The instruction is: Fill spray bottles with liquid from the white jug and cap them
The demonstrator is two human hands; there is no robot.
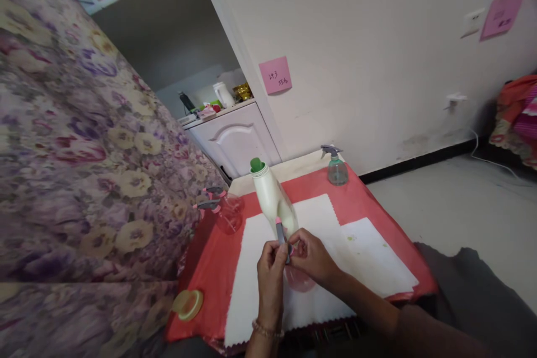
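left hand (272, 262): grip closed around the grey spray head (281, 231), seemingly steadying it by the pink bottle (300, 281); right hand (314, 254): grip pinched at its side.

Straight ahead, the pale jug (271, 193) stands just past our left hand (271, 268), our right hand (312, 254) and the grey spray head (280, 229) between them, blocking our direct way to the far edge. On the left, we could pass over the white cloth (251, 279), but two pink spray bottles (229, 218) and the floral curtain (126, 196) hem us in farther out, and a yellow lid (193, 306) sits near us. Our wider way runs right, over the flat white sheet (377, 251), until the green-collared spray bottle (338, 170) and wall (361, 78) bar the far corner.
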